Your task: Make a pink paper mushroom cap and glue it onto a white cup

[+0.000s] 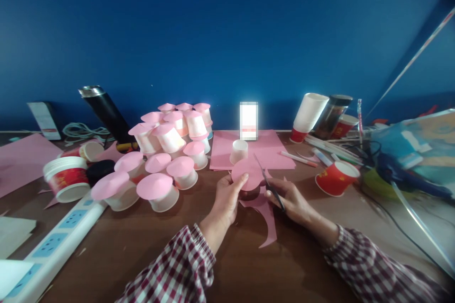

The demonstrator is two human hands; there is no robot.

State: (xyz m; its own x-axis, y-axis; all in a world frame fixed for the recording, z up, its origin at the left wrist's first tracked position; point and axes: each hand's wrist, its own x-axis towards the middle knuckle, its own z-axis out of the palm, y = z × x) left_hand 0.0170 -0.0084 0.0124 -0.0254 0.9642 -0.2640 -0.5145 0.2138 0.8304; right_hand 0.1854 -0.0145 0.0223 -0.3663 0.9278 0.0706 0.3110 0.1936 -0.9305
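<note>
Paper disc (246, 170): pink, round, gripped at eight o'clock.
Scissors (267, 183): held at disc's three o'clock, pointed toward eleven.
Offcut (271, 229): curved, at disc's five o'clock.

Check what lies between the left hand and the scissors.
The round pink paper lies there, held by the left hand, with the scissors at its right edge; a curved pink strip shows below. The head view shows this.

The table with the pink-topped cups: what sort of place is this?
Probably a craft workspace, judging by the scissors in the right hand, the round pink paper in the left hand, and the paper cups wearing pink cone tops.
</note>
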